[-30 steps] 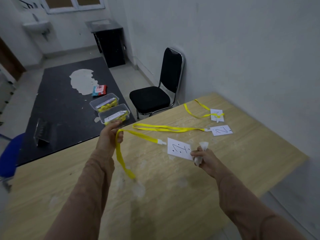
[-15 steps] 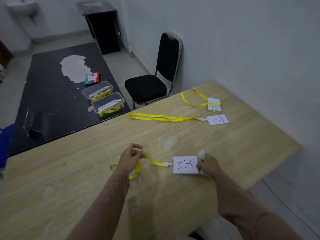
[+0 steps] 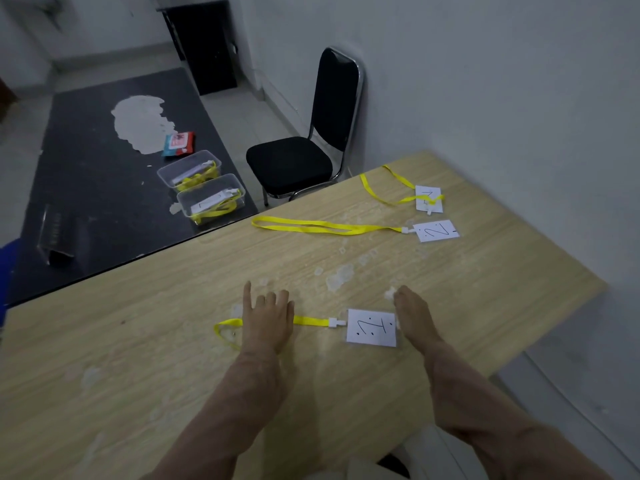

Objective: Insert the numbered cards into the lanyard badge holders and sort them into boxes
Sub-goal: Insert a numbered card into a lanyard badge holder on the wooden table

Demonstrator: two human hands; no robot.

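A badge holder (image 3: 371,327) with a numbered card inside lies flat on the wooden table (image 3: 138,358), its yellow lanyard (image 3: 311,321) stretching left. My left hand (image 3: 266,323) rests flat on that strap, fingers straight. Just right of the badge, my right hand (image 3: 414,317) holds a small crumpled white scrap (image 3: 390,292) that pokes out at its fingertips. Farther back lie two more carded badges (image 3: 435,231) (image 3: 428,199) on yellow lanyards. Two clear plastic boxes (image 3: 162,176) (image 3: 183,206) with lanyards inside stand on the black table.
The black table (image 3: 97,188) adjoins the wooden one at the far left and carries a red packet (image 3: 178,143) and a dark object (image 3: 55,237). A black chair (image 3: 291,161) stands by the wall. The wooden table's right edge is close to my right arm.
Both hands brought the lanyard and badge down from the air onto the table near me. My left hand let go of the strap and now lies flat on it.
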